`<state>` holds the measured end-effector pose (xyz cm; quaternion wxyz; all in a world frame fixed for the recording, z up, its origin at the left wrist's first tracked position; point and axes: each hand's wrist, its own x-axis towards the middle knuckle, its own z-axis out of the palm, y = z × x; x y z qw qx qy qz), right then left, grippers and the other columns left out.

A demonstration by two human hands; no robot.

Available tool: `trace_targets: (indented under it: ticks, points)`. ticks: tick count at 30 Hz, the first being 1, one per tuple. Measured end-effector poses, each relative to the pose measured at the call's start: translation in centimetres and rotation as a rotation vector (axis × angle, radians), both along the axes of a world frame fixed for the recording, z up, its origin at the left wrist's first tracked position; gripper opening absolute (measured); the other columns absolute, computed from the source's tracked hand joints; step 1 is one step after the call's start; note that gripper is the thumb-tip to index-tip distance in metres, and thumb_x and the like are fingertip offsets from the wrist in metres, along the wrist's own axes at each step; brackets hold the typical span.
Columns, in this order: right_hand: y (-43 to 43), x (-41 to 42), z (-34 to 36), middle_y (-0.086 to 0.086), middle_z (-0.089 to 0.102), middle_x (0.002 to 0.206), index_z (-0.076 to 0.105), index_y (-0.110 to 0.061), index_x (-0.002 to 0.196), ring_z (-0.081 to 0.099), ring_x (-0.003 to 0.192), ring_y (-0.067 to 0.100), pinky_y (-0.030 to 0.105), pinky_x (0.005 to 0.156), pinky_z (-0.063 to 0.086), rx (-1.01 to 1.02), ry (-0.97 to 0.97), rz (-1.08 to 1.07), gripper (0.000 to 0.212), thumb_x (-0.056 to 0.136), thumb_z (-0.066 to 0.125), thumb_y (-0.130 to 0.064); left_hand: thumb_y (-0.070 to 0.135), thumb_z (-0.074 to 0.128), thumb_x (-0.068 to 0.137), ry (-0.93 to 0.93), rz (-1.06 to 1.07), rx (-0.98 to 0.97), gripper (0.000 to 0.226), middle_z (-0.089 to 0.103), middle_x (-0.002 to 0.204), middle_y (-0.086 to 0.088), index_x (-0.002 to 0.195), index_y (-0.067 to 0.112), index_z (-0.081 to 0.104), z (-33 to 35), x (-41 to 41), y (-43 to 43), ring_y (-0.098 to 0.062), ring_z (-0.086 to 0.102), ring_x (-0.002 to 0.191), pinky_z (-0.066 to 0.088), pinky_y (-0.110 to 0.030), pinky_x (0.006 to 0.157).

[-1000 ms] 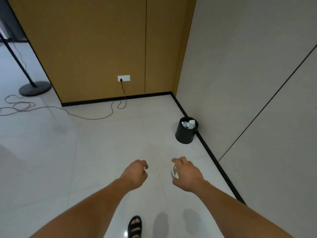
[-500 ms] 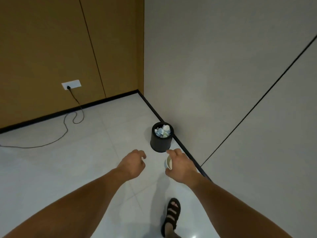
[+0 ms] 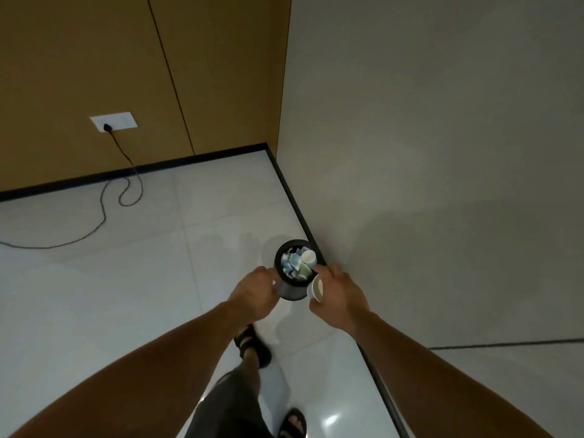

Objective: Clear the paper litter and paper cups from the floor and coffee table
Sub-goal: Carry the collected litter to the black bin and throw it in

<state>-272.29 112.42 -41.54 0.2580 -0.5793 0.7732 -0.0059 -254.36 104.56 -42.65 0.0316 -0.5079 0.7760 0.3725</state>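
Pinched between thumb and fingers of the right hand (image 3: 339, 295), a paper cup (image 3: 317, 289) is held on its side just at the near rim of the black bin (image 3: 289, 293). The left hand (image 3: 252, 292) is loosely curled left of the bin, nothing seen in it. The cup is best carried over the middle of the opening before release, as the bin is heaped with crumpled paper (image 3: 291, 265) and another cup (image 3: 308, 257), and an edge drop could be bounced out.
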Motion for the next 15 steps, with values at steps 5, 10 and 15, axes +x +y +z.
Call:
trace_targets:
  ticks: [5,10,15]
  points:
    - [-9.9,-4.5,-6.5,0.004,0.040,0.138,0.031,-0.025,0.145,0.048,0.116,0.025,0.038,0.091,0.049,0.074,0.035,-0.024,0.077,0.081,0.071,-0.040,0.021,0.047,0.094,0.040,0.009,0.082,0.033,0.054,0.126,-0.009,0.126,0.016,0.054,-7.8,-5.3,-9.0,-0.026,0.055,0.111,0.046,-0.032,0.094]
    - [-17.0,-8.4,-15.6,0.004,0.040,0.138,0.032,-0.024,0.144,0.048,0.118,0.024,0.037,0.090,0.049,0.162,0.012,-0.038,0.073,0.083,0.070,-0.038,0.020,0.045,0.093,0.012,0.012,0.197,0.037,0.052,0.127,-0.006,0.130,0.017,0.050,-17.4,-8.8,-13.7,-0.024,0.053,0.112,0.045,-0.031,0.090]
    - [-22.1,-11.7,-26.4,0.005,0.038,0.141,0.030,-0.024,0.146,0.046,0.123,0.026,0.036,0.092,0.046,0.206,0.017,0.051,0.074,0.084,0.069,-0.038,0.019,0.046,0.094,0.014,0.028,0.223,0.034,0.051,0.125,-0.007,0.127,0.014,0.052,-27.8,-12.6,-17.3,-0.024,0.052,0.111,0.045,-0.031,0.088]
